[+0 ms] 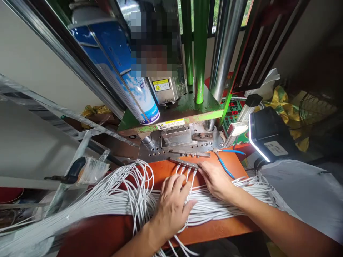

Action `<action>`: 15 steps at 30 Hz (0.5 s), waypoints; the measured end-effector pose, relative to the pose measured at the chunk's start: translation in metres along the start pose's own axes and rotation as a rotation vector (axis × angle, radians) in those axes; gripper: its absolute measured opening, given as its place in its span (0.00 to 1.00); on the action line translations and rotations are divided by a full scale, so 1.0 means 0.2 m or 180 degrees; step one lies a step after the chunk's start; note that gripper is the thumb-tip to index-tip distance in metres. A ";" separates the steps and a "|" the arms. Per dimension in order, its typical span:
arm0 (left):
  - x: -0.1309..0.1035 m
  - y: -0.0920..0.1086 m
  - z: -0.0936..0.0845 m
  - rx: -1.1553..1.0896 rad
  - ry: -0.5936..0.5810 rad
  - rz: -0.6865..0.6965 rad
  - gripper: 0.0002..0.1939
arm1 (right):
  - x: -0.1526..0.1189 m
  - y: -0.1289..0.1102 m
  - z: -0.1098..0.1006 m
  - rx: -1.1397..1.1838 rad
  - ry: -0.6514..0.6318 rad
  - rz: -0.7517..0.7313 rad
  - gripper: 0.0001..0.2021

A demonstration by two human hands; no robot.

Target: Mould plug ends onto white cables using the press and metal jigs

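Left fingers [185,179] touch four cables [194,175]; right [203,168], one bar [184,163].

My left palm and the undersides of my left fingers [171,210] are turned away, so I can't see how they grip the white cables [187,205] beneath. My right fingertips [203,167] are partly hidden at the end of the metal bar [184,163]. Both my forearms run out of the picture's edge. Beyond my hands, the spray can's [118,64] top is cut off and the label's small print is unreadable.
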State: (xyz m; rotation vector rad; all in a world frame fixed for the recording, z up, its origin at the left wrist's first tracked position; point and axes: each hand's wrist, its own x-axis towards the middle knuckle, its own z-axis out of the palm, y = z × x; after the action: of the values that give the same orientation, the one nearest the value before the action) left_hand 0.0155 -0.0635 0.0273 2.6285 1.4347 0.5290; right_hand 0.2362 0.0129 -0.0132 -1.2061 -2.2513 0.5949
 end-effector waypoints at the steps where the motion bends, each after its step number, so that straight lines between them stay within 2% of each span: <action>1: -0.01 0.00 0.01 -0.0057 -0.0036 0.0063 0.17 | 0.01 0.01 -0.02 0.0114 0.0093 0.0007 0.14; 4: 0.01 -0.05 0.03 -0.0018 -0.0138 0.0325 0.10 | 0.09 0.04 -0.11 0.0348 0.0415 -0.0043 0.13; 6: 0.08 -0.12 0.05 0.0165 0.0061 0.0448 0.05 | 0.20 0.06 -0.17 0.0380 0.0646 -0.0159 0.13; 10: 0.35 -0.29 0.06 0.0328 0.0754 0.0570 0.17 | 0.53 0.11 -0.23 0.0263 0.0950 -0.0318 0.16; 13: 0.56 -0.40 0.05 0.0235 0.1016 0.0537 0.18 | 0.81 0.16 -0.22 0.0052 0.1075 -0.0232 0.18; 15: 0.67 -0.45 0.05 0.0169 0.1122 0.0475 0.18 | 0.96 0.19 -0.20 -0.0057 0.1086 -0.0212 0.14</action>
State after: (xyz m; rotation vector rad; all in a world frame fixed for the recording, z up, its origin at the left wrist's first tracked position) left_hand 0.0139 0.0991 0.0288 2.8043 1.3535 1.0290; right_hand 0.1940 0.2010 0.0391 -1.1394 -2.0022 0.3156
